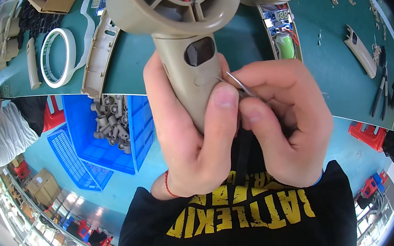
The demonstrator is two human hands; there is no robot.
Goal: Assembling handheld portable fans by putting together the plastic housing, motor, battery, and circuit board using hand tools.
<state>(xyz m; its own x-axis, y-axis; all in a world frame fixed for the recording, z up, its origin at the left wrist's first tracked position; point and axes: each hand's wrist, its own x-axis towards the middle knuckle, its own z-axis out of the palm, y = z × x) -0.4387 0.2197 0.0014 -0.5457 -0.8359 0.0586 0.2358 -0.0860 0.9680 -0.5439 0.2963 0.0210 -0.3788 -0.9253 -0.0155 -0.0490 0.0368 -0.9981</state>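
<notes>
A beige handheld fan [187, 87] stands upright before me, its round fan head at the top edge of the view and a dark glossy window on its handle. My left hand [188, 155] is closed around the handle, with the thumb pressed on its front right side. Pinched in the fingers of my right hand [298, 111] are thin metal tweezers [243, 85]. Their pointed tips are by the handle's right edge, just above my left thumb. Whether they touch the handle, I cannot tell.
Behind lies an opened fan [283, 28] showing its circuit board and battery. White tape [47, 74] and a beige handle shell [95, 69] are left. A blue crate [142, 129] holds grey-beige parts. Right are another shell [362, 53] and pliers [382, 94]. A person [2, 138] sits far left.
</notes>
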